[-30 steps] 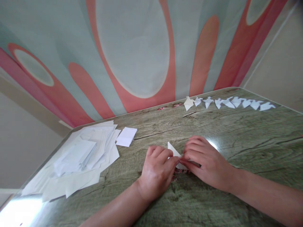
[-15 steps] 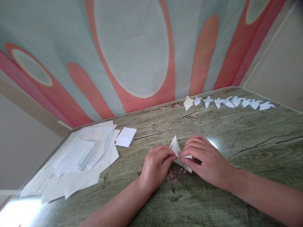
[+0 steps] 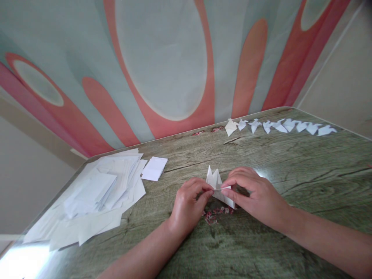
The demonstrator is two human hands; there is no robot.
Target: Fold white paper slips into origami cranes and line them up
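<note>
A small piece of folded white paper (image 3: 223, 197) is held just above the table between my two hands. My left hand (image 3: 190, 203) pinches its left side with thumb and forefinger. From the right, my right hand (image 3: 250, 190) grips the upper folded edge between thumb and fingers. Two pointed flaps rise at the back of the paper, and a wider flap hangs down in front. Part of the paper is hidden behind my fingertips.
On the left lies a spread pile of white paper sheets (image 3: 100, 228), with a small stack of folded white paper (image 3: 155, 168) beside it. Several folded paper birds (image 3: 255, 124) stand in a row along the back right of the wood-patterned table (image 3: 290, 170), near the painted wall.
Two separate points now show at the back of the folded paper where one stood before. Both hands have shifted slightly and still pinch the paper.
</note>
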